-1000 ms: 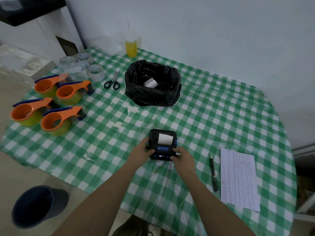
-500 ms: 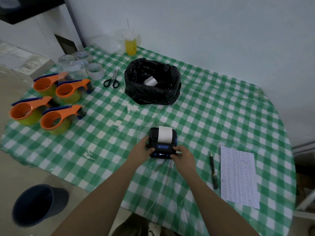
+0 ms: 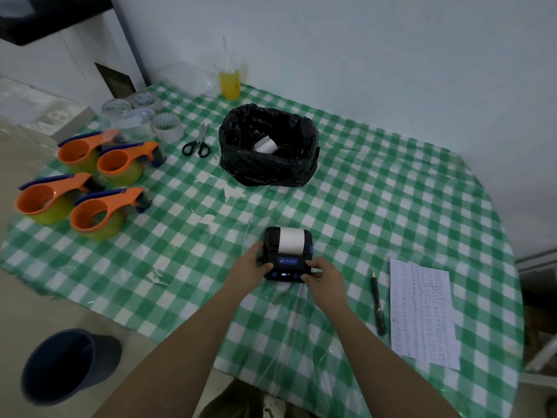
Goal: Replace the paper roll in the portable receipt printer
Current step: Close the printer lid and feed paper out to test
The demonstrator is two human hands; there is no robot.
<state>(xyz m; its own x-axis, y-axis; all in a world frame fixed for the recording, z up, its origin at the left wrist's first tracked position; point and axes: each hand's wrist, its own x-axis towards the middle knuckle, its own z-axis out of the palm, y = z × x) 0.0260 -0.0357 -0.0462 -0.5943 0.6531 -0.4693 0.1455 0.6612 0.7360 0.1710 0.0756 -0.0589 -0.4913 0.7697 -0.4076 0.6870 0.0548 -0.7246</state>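
A small black receipt printer (image 3: 287, 263) with a blue front label lies on the green checked tablecloth (image 3: 376, 206) near the front. White paper (image 3: 291, 240) covers its top and curls over the far side. My left hand (image 3: 253, 268) grips the printer's left side. My right hand (image 3: 324, 277) holds its right front corner. A second white paper roll (image 3: 265, 145) lies inside the black bag (image 3: 268, 164) farther back.
Several orange tape dispensers (image 3: 99, 203) stand at the left, with clear tape rolls (image 3: 167, 126) and scissors (image 3: 197, 143) behind them. A pen (image 3: 378, 303) and a printed sheet (image 3: 422, 312) lie at the right. A yellow drink cup (image 3: 230, 81) stands by the wall. A dark bucket (image 3: 66, 363) sits on the floor.
The white paper strip on the printer has grown longer and now covers its top. Both hands stay on the printer's sides.
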